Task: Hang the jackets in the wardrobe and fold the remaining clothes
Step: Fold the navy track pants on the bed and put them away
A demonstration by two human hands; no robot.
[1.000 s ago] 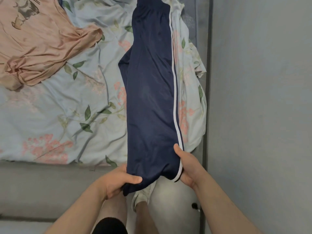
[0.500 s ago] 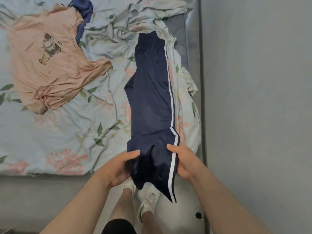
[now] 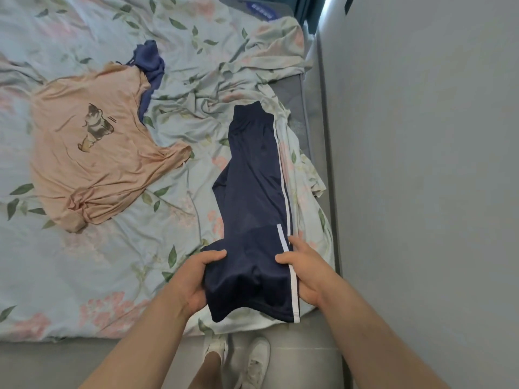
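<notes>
- The navy track trousers [image 3: 252,197] are lying lengthwise on the floral bedsheet [image 3: 118,270], near the bed's right side, waistband at the far end and the leg ends lifted at the near end.
- The left hand [image 3: 193,279] is gripping the plain edge of the leg ends, thumb on top and fingers curled underneath the cloth.
- The right hand [image 3: 304,272] is pinching the striped edge (the white side stripe is running right past its thumb), fingers wrapped under the fabric.
- Judging by the overlap already showing below the hands' far side, the step in hand is carrying the leg ends up toward the waistband.
- Doing it well is probably meaning keeping both hands level, so the stripe is landing on the stripe, and keeping the slippery cloth taut so it is not bunching in the middle.
- The grey wall [image 3: 421,192] is standing close along the right, so the right elbow is having little room; drifting that way risks dragging cloth off the mattress edge.
- Open sheet is lying to the left, between the trousers and the peach T-shirt [image 3: 92,164], which is waiting unfolded with a blue garment [image 3: 150,68] partly under its far edge.
</notes>
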